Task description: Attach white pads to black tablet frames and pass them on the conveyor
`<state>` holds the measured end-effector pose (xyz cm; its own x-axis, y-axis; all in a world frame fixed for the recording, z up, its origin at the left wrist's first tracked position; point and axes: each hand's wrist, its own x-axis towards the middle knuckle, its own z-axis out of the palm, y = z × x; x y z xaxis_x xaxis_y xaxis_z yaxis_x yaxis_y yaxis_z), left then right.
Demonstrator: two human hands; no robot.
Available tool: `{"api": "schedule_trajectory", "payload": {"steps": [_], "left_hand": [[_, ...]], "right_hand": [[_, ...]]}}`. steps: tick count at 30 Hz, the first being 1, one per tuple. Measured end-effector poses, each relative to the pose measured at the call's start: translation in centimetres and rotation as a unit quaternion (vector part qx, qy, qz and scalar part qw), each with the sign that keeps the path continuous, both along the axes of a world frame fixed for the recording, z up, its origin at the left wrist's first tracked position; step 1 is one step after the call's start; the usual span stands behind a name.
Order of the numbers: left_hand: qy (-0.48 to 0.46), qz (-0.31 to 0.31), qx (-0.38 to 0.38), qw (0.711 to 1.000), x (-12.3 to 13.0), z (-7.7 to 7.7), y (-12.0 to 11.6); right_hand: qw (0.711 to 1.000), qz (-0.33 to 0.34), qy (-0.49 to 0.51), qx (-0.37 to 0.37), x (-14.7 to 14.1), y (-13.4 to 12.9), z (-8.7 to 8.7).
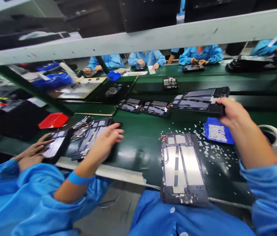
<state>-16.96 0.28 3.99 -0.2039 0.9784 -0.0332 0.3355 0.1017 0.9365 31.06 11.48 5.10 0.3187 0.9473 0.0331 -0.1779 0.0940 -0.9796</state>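
Note:
My right hand [234, 113] grips the right end of a dark tablet-like device [197, 100], its inner parts showing, held above the green work surface. My left hand [106, 139], a blue band at its wrist, is over the right side of another opened device [89, 139]; its fingers are apart and slightly bent, with nothing visible in them. A third opened device [182, 164] lies in front of me, its near end over the bench edge. Farther back, two smaller-looking opened devices [130, 105] [155, 108] lie side by side.
Small white pieces [214, 150] lie scattered beside a blue tray [218, 131]. A tape roll [272, 134] is at the right, a red tray [53, 120] at the left. A neighbour's hands [32, 150] hold a device. A shelf beam [138, 39] crosses overhead; people work opposite.

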Motion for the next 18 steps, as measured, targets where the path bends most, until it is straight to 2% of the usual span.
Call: {"api": "schedule_trajectory", "payload": {"steps": [1,3,5,7,9,11,13,15,16,17,18], "left_hand": [[-0.106,-0.082,-0.043,0.990,3.4,0.0,-0.9],[-0.254,-0.204,-0.118,0.938,9.8,0.3,-2.8],[-0.329,-0.236,-0.159,0.901,14.3,0.4,-4.4],[-0.333,-0.225,-0.180,0.898,16.5,0.1,-5.3],[-0.278,-0.211,-0.180,0.920,16.6,-0.4,-5.7],[-0.197,-0.214,-0.161,0.943,15.6,-1.0,-5.6],[-0.114,-0.240,-0.151,0.952,14.4,-1.6,-4.9],[-0.033,-0.275,-0.137,0.951,13.5,-2.2,-3.8],[0.007,-0.290,-0.121,0.949,13.3,-2.6,-3.3],[0.041,-0.299,-0.100,0.948,13.2,-3.0,-2.9],[0.062,-0.300,-0.074,0.949,13.3,-3.4,-2.6]], "right_hand": [[1.000,0.018,0.010,-0.006,-1.1,-3.2,0.2],[0.995,0.099,0.029,-0.009,-3.8,-10.1,-0.1],[0.993,0.113,0.021,-0.031,-6.6,-16.9,-1.1],[0.991,0.114,0.032,-0.066,-8.7,-22.5,-2.8],[0.977,0.177,0.059,-0.104,-9.4,-26.5,-4.5],[0.941,0.292,0.079,-0.154,-8.7,-28.9,-5.4],[0.877,0.427,0.062,-0.210,-6.7,-30.2,-5.2],[0.815,0.526,-0.018,-0.242,-4.3,-30.6,-4.4],[0.801,0.544,-0.072,-0.240,-3.1,-30.4,-4.0],[0.805,0.535,-0.123,-0.224,-2.2,-30.0,-3.9],[0.828,0.497,-0.163,-0.201,-1.5,-29.4,-4.0]]}}
